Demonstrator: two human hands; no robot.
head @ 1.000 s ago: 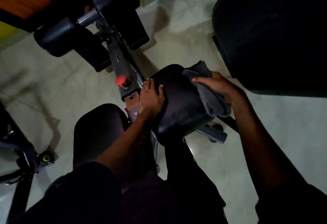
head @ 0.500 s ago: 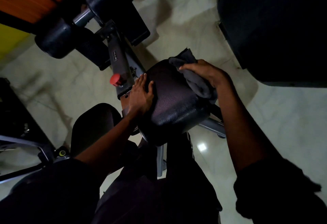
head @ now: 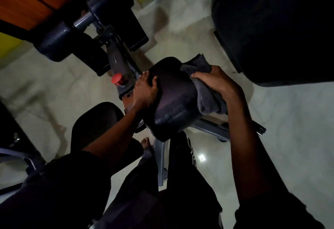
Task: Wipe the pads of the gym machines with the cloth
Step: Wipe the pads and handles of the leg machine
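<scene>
A black cushioned pad (head: 173, 98) of a gym machine sits in the middle of the view. My left hand (head: 144, 89) lies flat against the pad's left side, fingers spread, holding nothing. My right hand (head: 218, 82) presses a grey cloth (head: 206, 91) onto the pad's right side; the cloth drapes down over that edge. A second black pad (head: 95, 120) is lower left, partly hidden by my left forearm.
Two black roller pads (head: 54, 46) on a bar stand at the upper left, with a red knob (head: 117, 79) on the grey frame. A large dark padded block (head: 274, 26) fills the upper right. Pale tiled floor (head: 289, 120) lies around; my bare foot (head: 147, 147) shows below.
My right hand has slid the cloth along the right side of the pad, first toward its far end and then back a little. My left hand stays on the left side.
</scene>
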